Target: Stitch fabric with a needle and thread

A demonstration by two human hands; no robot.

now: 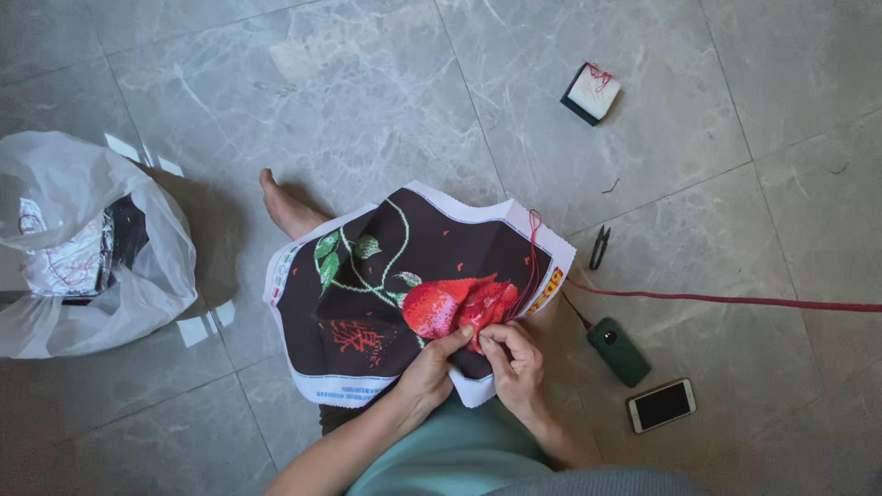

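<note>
Resting across the person's lap, a dark cross-stitch cloth with a red flower and green stems spreads out just above both hands. The left hand pinches the cloth's lower edge, fingers closed on the fabric beside the red flower. The right hand touches the same spot, fingertips curled tight against the cloth; whether it grips a needle is too small to tell. Red thread trails right across the grey tiled floor. Nearby lie small snips, a green case, a phone, and a white plastic bag at left.
</note>
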